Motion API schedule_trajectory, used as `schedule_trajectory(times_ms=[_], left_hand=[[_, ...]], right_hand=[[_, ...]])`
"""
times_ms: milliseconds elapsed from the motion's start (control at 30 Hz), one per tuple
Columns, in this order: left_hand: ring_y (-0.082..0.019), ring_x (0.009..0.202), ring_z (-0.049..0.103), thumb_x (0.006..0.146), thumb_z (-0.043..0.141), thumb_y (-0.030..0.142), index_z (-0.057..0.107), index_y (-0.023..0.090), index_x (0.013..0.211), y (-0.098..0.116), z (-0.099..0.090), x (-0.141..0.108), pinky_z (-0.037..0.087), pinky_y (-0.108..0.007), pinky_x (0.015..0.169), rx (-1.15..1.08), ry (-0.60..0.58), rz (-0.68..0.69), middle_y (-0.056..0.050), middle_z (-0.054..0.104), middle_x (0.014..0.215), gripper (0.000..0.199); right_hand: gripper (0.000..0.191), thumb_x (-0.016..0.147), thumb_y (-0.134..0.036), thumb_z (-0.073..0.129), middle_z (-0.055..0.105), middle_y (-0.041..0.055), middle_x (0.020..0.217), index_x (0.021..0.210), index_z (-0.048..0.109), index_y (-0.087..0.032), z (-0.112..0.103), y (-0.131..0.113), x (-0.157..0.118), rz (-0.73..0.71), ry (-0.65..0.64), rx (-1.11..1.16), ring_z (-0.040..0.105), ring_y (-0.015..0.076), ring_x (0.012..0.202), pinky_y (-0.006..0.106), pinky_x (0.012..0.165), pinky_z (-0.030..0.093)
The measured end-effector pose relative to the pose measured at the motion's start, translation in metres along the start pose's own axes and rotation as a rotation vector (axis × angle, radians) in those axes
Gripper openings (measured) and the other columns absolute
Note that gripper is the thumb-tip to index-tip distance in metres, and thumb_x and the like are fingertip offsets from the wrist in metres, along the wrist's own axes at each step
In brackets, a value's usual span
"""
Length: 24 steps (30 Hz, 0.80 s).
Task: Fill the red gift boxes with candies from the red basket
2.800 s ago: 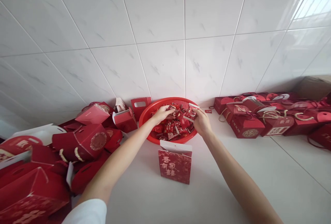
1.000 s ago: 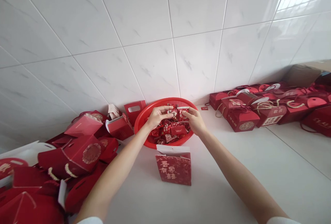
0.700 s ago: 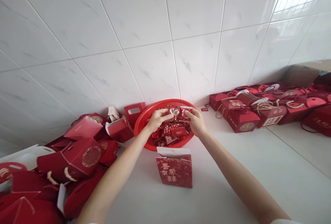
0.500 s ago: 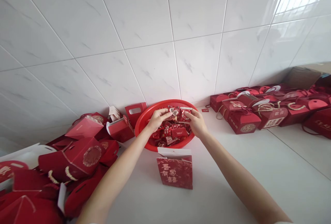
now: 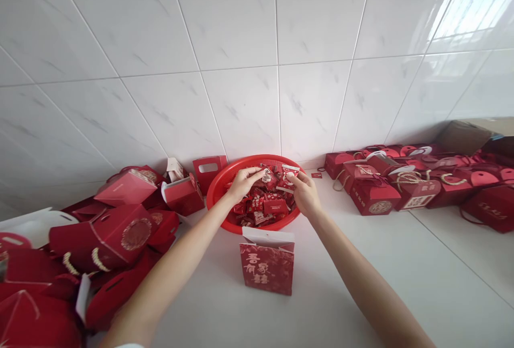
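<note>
My left hand point(image 5: 243, 184) and my right hand point(image 5: 304, 194) reach over a round red plastic basket point(image 5: 214, 194). Its mesh holds a heap of red wrapped sweet packets point(image 5: 263, 210). The fingers of my left hand pinch a red printed packet point(image 5: 266, 180) just above the heap. A red-and-white packet point(image 5: 288, 180) sits in the fingertips of my right hand. The two packets are close together, and the hands hide part of the basket rim.
A red paper gift bag point(image 5: 267, 267) stands in front of the basket on the white floor. Red gift boxes with rope handles are heaped to the left point(image 5: 120, 235) and right point(image 5: 373, 195). A white tiled wall point(image 5: 241, 69) rises behind, and a cardboard box point(image 5: 461, 136) sits far right.
My hands stay over the basket, still pinching the packets, which have shifted slightly between my fingers. The whole scene has moved a little in view as my head turned.
</note>
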State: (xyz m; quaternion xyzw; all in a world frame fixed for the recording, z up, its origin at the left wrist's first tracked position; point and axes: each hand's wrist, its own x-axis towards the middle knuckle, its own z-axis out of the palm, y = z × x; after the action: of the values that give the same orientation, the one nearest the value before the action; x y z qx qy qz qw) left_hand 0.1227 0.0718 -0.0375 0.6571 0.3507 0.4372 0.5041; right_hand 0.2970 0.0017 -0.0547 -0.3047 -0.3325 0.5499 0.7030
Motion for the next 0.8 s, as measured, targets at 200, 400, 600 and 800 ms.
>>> schedule_trajectory(times_ms=[200,400,600,800], left_hand=[[-0.024,0.089,0.069,0.071,0.079,0.055,0.079,0.020,0.088,-0.001,0.000,0.001,0.053,-0.034,0.085,0.091,0.008,0.031,-0.004,0.078,0.092,0.039],[-0.026,0.094,0.071,0.074,0.076,0.055,0.078,0.019,0.096,-0.002,0.002,0.000,0.053,-0.038,0.088,0.106,-0.137,0.059,-0.006,0.078,0.097,0.043],[-0.026,0.091,0.072,0.088,0.054,0.044,0.078,0.022,0.087,-0.024,-0.011,0.011,0.053,-0.041,0.091,0.385,-0.031,-0.002,-0.007,0.078,0.091,0.033],[-0.034,0.107,0.066,0.052,0.075,0.012,0.078,0.026,0.072,-0.045,-0.032,0.014,0.045,-0.043,0.101,0.676,-0.097,-0.055,-0.006,0.078,0.093,0.024]], right_hand=[[0.033,0.065,-0.046,0.086,0.076,0.0040,0.082,0.081,0.072,-0.020,0.000,-0.003,-0.001,0.060,-0.040,-0.035,0.072,0.0242,0.080,0.039,0.076,0.060],[0.039,0.063,-0.045,0.087,0.077,0.0045,0.090,0.091,0.074,-0.022,0.001,-0.006,0.000,0.150,-0.141,-0.119,0.073,0.0258,0.087,0.037,0.074,0.060],[0.040,0.061,-0.045,0.087,0.077,0.0056,0.091,0.089,0.074,-0.020,0.000,-0.004,0.001,0.104,-0.090,-0.092,0.072,0.0262,0.089,0.038,0.076,0.060],[0.032,0.064,-0.044,0.085,0.077,0.0040,0.091,0.086,0.074,-0.022,0.001,-0.002,0.002,0.086,-0.067,-0.090,0.072,0.0247,0.088,0.037,0.075,0.061]])
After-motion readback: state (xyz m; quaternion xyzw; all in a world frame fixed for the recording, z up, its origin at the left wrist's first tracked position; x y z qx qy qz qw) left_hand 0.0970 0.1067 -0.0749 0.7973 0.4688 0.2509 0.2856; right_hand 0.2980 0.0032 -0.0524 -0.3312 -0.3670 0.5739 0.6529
